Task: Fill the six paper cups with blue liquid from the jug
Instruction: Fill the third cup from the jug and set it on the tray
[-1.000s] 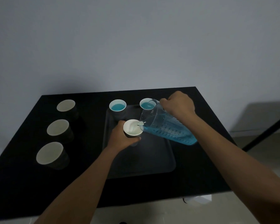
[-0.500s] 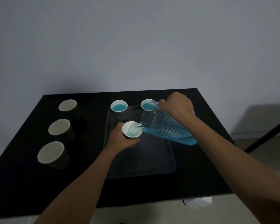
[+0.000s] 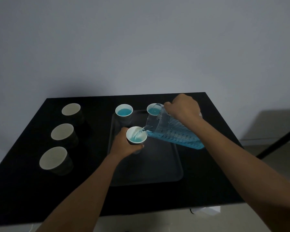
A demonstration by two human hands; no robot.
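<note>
Three empty cups [image 3: 63, 134] line the counter's [image 3: 31, 190] left side. Two filled cups [image 3: 124, 110] stand at the tray's [image 3: 157, 173] far edge. Left hand [image 3: 124, 145] fingers grasp a third cup [image 3: 136, 135] over the tray; right hand [image 3: 182, 107] fingers are clenched on the tilted jug [image 3: 171, 129], pouring blue liquid [image 3: 135, 139] into it.

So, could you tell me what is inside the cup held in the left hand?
The held cup has shallow blue liquid streaming in from the jug. Its white inner wall shows above; the left hand covers its lower outside.
</note>
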